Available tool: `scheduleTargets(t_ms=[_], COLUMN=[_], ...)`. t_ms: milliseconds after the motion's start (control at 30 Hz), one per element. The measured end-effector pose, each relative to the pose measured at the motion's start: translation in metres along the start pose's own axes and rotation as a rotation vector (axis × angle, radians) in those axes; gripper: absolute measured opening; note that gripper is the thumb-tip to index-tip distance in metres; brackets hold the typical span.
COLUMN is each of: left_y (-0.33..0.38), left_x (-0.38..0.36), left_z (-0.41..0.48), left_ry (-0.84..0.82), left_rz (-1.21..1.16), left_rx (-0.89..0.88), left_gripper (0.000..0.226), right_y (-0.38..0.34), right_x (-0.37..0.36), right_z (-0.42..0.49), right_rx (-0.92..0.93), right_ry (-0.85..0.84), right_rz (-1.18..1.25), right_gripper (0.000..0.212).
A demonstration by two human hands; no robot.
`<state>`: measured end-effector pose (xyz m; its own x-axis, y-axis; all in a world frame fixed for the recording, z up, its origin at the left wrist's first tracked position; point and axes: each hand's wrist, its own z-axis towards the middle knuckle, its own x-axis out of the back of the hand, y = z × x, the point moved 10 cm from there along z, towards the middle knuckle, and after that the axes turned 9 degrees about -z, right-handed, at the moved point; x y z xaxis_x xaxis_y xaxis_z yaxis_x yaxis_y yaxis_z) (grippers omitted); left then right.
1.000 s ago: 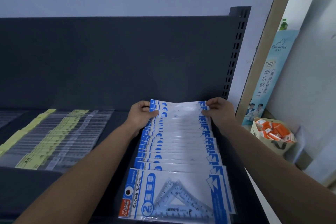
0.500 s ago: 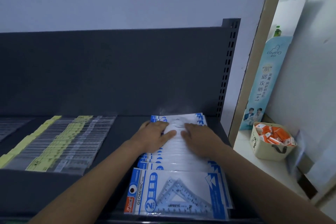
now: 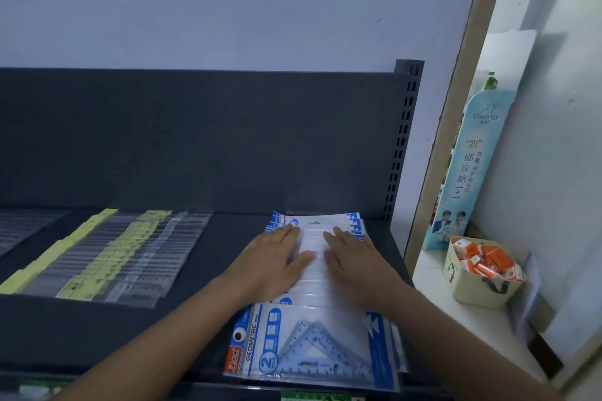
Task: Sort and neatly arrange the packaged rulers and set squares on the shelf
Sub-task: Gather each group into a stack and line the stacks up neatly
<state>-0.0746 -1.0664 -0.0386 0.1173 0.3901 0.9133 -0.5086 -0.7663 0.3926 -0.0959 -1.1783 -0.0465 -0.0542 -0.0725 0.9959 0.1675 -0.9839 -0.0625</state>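
Observation:
A fanned row of blue-and-white set square packs (image 3: 312, 340) lies on the right part of the dark shelf (image 3: 234, 238), running from the front edge to the back panel. My left hand (image 3: 277, 262) and my right hand (image 3: 355, 260) lie flat side by side on the far half of this row, fingers straight, pressing the packs down. The front pack shows two clear set squares and the word GEOMETRIC. To the left, overlapping rows of clear ruler packs with yellow labels (image 3: 107, 257) lie on the same shelf.
The shelf's dark back panel (image 3: 195, 140) rises behind the packs, with a slotted upright post (image 3: 402, 140) at its right end. Beyond a wooden door frame, a beige basket of orange boxes (image 3: 479, 270) stands on a white ledge beside a tall blue display card (image 3: 469, 169).
One second ago both hands pinched the top corners of the rearmost set square pack. They have since laid it down and now press flat on the row; the camera has tilted upward.

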Motion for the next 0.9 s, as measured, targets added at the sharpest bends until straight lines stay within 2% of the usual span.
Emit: scheduleTargets(t_ms=[133,333,400,500,567,667,767,833,900], left_y=[0.001,0.011,0.015,0.015,0.018,0.018,0.014,0.012,0.010], left_x=[-0.038,-0.029,-0.035,-0.039,-0.036,-0.042,-0.048,-0.046,-0.047], left_z=[-0.015,-0.027,-0.038,-0.044,-0.045,-0.050,-0.047,-0.040,-0.035], left_ry=[-0.136,0.001,-0.018,-0.068,-0.053,-0.068,-0.106,-0.104,-0.111], left_rz=[0.024,0.133,0.136,0.109,0.125,0.095,0.063,0.067,0.068], left_rx=[0.088,0.027,0.007,0.035,0.020,0.007,0.017,0.020,0.029], left_gripper=[0.067,0.066,0.063,0.063,0.066,0.066,0.064,0.063,0.063], right_y=[-0.010,-0.009,-0.013,-0.017,-0.018,-0.018,-0.019,-0.017,-0.015], right_x=[-0.027,-0.027,-0.028,-0.029,-0.027,-0.031,-0.035,-0.032,-0.032], right_z=[-0.018,-0.026,-0.036,-0.044,-0.046,-0.049,-0.047,-0.041,-0.036], right_rx=[-0.043,-0.048,-0.028,-0.008,0.006,0.010,-0.002,-0.010,-0.009], right_ry=[-0.064,-0.086,-0.081,-0.104,-0.118,-0.127,-0.149,-0.130,-0.119], right_rz=[0.001,-0.034,-0.070,-0.095,-0.110,-0.118,-0.112,-0.115,-0.116], right_gripper=[0.054,0.059,0.074,0.075,0.088,0.065,0.073,0.059,0.057])
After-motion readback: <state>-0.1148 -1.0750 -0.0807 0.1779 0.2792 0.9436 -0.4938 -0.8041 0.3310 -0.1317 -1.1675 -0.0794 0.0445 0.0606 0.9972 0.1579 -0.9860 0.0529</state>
